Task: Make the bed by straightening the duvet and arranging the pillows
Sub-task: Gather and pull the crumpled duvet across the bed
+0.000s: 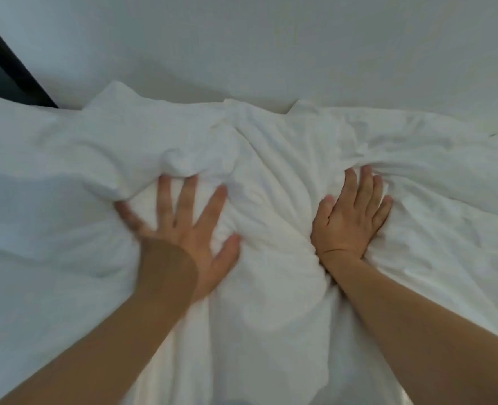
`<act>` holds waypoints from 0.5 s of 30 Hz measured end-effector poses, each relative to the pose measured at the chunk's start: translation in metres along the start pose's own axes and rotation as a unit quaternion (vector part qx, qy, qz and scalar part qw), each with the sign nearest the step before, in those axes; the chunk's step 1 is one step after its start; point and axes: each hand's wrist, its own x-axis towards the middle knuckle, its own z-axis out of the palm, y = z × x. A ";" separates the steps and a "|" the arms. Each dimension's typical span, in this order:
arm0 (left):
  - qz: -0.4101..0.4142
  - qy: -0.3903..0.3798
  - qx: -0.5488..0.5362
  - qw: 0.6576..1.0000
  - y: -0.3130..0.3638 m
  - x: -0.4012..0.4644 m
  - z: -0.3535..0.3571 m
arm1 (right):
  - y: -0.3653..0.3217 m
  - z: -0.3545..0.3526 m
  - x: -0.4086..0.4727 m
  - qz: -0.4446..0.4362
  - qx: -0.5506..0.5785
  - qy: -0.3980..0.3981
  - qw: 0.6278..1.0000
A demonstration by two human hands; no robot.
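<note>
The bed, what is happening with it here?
A person is making it. The left hand, fingers spread, presses flat on the rumpled white duvet, and the right hand presses flat on the same bunched fabric. The bedding is not smooth yet: a thick ridge runs between the two hands. A white pillow lies at the left, close to the pale wall.

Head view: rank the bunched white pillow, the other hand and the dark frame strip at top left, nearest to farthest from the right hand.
1. Bunched white pillow: pressed under the right hand.
2. Left hand: across the pillow's ridge.
3. Dark frame strip: far upper-left corner.
</note>
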 end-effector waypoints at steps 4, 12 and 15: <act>-0.019 0.018 -0.037 0.999 0.011 0.040 0.009 | -0.022 -0.040 -0.007 0.000 0.091 -0.009 0.996; 0.015 -0.035 -0.124 0.992 0.002 0.044 -0.013 | -0.095 -0.061 -0.135 -0.082 0.091 -0.081 0.989; -0.020 0.066 -0.308 0.949 -0.033 0.031 -0.054 | -0.094 -0.043 -0.133 -0.076 0.057 -0.075 0.993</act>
